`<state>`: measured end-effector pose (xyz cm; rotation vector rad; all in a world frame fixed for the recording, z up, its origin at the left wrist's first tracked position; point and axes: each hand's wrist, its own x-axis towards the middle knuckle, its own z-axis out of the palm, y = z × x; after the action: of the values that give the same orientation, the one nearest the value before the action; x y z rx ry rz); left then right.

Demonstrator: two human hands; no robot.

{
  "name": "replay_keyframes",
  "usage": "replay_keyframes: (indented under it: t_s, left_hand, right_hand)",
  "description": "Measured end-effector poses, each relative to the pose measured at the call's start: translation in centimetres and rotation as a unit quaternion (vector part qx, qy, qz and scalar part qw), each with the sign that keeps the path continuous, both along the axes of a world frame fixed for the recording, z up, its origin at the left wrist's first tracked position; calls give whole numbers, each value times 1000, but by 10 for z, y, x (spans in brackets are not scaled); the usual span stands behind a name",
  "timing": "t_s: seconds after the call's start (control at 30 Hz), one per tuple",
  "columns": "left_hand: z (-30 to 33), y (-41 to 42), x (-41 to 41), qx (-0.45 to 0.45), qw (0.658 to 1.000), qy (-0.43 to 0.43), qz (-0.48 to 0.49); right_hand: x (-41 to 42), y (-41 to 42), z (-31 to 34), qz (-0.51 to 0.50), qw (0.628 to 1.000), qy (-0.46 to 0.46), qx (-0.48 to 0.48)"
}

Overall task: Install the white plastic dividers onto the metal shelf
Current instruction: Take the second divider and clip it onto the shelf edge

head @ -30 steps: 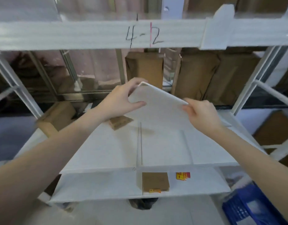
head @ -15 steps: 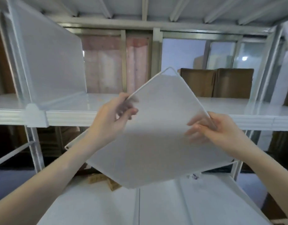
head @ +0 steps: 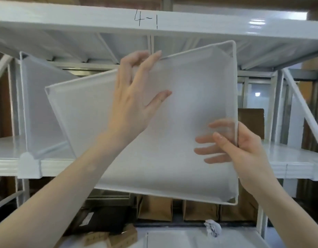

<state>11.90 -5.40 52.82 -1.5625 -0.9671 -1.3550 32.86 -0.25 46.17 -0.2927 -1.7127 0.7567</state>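
Note:
I hold a white translucent plastic divider (head: 181, 167) up in front of the metal shelf (head: 289, 169), tilted with its left side lower. My left hand (head: 135, 104) pinches its top edge near the middle. On the right edge my right hand (head: 244, 147) grips it, the fingers showing blurred through the plastic. Another white divider (head: 40, 108) stands upright on the shelf at the left, its foot clipped over the front lip by a white clip (head: 28, 165).
The shelf above carries a beam marked "4-1" (head: 145, 20). Brown cardboard boxes (head: 197, 210) line the level below, with a crumpled paper ball (head: 212, 229) and small cartons (head: 111, 238) on the lower shelf. A diagonal brace (head: 305, 111) crosses the right side.
The view has risen from the lower shelf to the level under the "4-1" beam. Both hands lifted the divider and turned it from corner-up to nearly square.

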Motion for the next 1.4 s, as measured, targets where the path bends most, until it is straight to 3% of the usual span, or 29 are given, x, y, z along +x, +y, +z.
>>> replay_keyframes:
  t_s: [0.3,0.5,0.7,0.83,0.97,1.13,1.4]
  left_hand:
    - [-16,14,24,-90,995,9,42]
    - [-14,17,35,-149,989,-7,12]
    - [-21,23,43,-287,955,-79,-8]
    - [-21,30,46,-350,933,-82,0]
    - [-16,43,45,-370,925,-91,-6]
    - [-1,65,48,-379,918,-117,4]
    - [5,101,35,-363,927,-91,21]
  right_hand:
    - [2,0,24,-13,997,77,28]
    - [-3,1,28,-57,992,94,53]
    - [-22,14,15,-134,986,68,68]
    - [-33,28,10,-166,981,49,89]
    - [-39,40,15,-168,983,-6,72]
    - [-42,56,38,-173,973,-153,-1]
    - [-60,68,27,-188,877,-439,-59]
